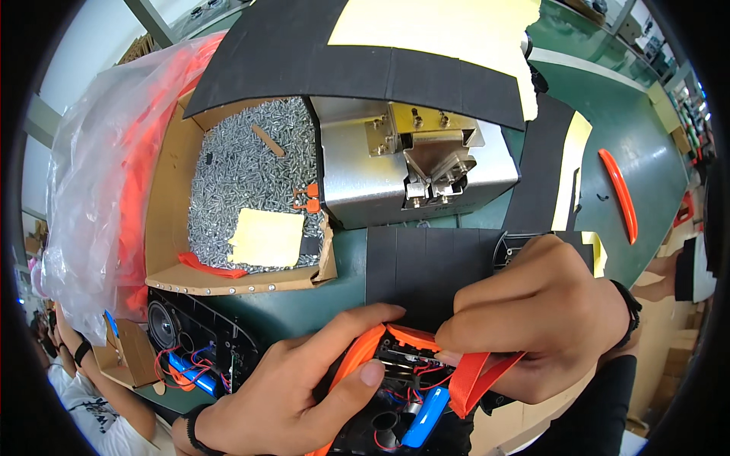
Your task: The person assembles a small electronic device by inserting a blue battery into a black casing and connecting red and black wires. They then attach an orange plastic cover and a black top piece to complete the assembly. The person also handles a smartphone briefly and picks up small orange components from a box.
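Gripping from below, the left hand curls around a black plastic device housing with an orange rim, its thumb pressed across the orange edge and the fingers wrapped along the side. The housing sits low in the view, just above the near edge of the green desk, open on top so that red wires and a blue cylindrical battery cell show inside. The right hand comes in from the right with its fingers drawn together, pinching a flat orange fabric strap against the housing's upper rim; the strap folds down beside the battery.

Behind the hands lies a black foam sheet, and beyond it stands a silver metal screw-feeding machine. To its left an open cardboard box holds a heap of small silver screws with a yellow paper note on top. A clear plastic bag of orange parts bulges at the far left. A second black housing with a round speaker rests at the lower left, and a curved orange plastic strip lies on the desk to the right.
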A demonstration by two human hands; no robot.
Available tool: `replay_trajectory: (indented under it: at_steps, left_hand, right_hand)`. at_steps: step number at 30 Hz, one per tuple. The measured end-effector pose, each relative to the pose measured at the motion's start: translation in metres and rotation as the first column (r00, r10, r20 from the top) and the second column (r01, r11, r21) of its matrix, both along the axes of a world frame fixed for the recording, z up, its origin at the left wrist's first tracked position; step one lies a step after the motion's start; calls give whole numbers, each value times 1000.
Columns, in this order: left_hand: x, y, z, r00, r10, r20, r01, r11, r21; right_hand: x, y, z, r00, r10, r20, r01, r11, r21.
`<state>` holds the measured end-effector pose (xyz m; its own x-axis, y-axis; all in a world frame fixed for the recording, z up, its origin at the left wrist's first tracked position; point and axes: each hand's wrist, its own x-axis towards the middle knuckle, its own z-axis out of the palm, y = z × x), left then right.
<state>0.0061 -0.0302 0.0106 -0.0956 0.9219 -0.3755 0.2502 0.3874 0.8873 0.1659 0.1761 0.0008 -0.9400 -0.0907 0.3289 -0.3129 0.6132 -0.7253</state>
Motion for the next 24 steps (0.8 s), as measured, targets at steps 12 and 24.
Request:
replay_trajectory:
  at_steps: [12, 24]
  left_hand:
    - [3, -7, -8, 994, 65, 83, -71, 994, 80]
    - [2, -2, -1, 996, 38, -76, -34, 998, 49]
  right_hand:
    - [1, 3, 3, 998, 35, 60, -35, 999, 3]
    - [-4, -2, 5, 993, 43, 111, -36, 997, -64]
